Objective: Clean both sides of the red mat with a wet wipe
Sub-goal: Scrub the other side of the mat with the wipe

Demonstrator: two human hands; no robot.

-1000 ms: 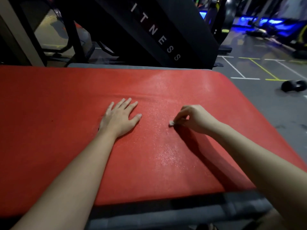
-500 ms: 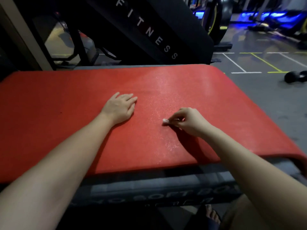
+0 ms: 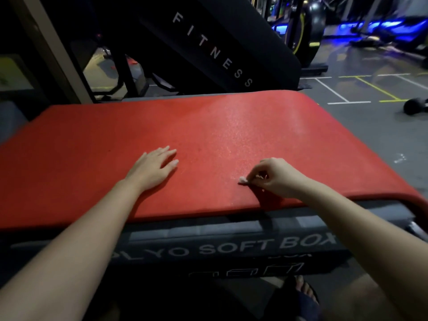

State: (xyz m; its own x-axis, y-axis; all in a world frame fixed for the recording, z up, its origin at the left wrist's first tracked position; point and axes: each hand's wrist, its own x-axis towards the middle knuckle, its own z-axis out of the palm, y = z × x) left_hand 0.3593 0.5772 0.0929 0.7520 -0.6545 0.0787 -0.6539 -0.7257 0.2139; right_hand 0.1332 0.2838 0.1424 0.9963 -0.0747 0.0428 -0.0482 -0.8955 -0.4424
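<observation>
The red mat [image 3: 231, 126] lies flat on top of a dark plyo soft box [image 3: 231, 249] and fills the middle of the view. Its right half glistens with a damp sheen. My left hand [image 3: 154, 169] rests palm down on the mat, fingers straight and together. My right hand [image 3: 276, 177] is close to the mat's near edge and pinches a small balled-up white wet wipe [image 3: 242, 180] against the surface. Only a tip of the wipe shows past my fingertips.
A large black machine panel lettered FITNESS [image 3: 213, 52] rises right behind the mat. A dark dumbbell [image 3: 415, 105] lies on the grey floor at the right. My foot in a dark sandal [image 3: 301, 295] is below the box.
My right hand has drawn the wipe toward me, from mid-mat to near the front edge. My left hand's fingers have closed together. The view has pulled back and shows the box front.
</observation>
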